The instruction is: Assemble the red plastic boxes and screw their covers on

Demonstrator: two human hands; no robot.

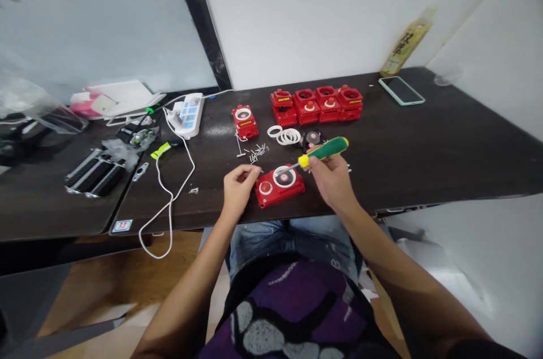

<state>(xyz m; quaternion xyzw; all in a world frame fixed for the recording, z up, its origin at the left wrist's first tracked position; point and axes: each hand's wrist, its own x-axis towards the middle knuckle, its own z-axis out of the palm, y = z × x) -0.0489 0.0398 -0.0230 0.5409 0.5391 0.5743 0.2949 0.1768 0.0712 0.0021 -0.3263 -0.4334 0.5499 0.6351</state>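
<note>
The right hand (333, 181) is clenched around a screwdriver (324, 150) with a ridged green-and-yellow plastic handle, its thin steel shaft slanting down onto a red box (280, 189). The box lies at about 12 o'clock from the person's lap, near the front edge of the dark table (407, 138). It is glossy molded plastic, squarish, with two round features ringed in white. The left hand (238, 189) sits just beside it at 9 o'clock, fingertips pinched together; whether they hold anything tiny is too small to tell. Farther out, loose thin screws (257, 152) lie at 11 o'clock and smooth white rings (288, 135) at 12 o'clock. If the steel tip skidded, it could scratch the shiny plastic or jab those nearby fingers. The box, apparently unbraced, could also slide on the table under pressure, and a careless sleeve could scatter the screws.
</note>
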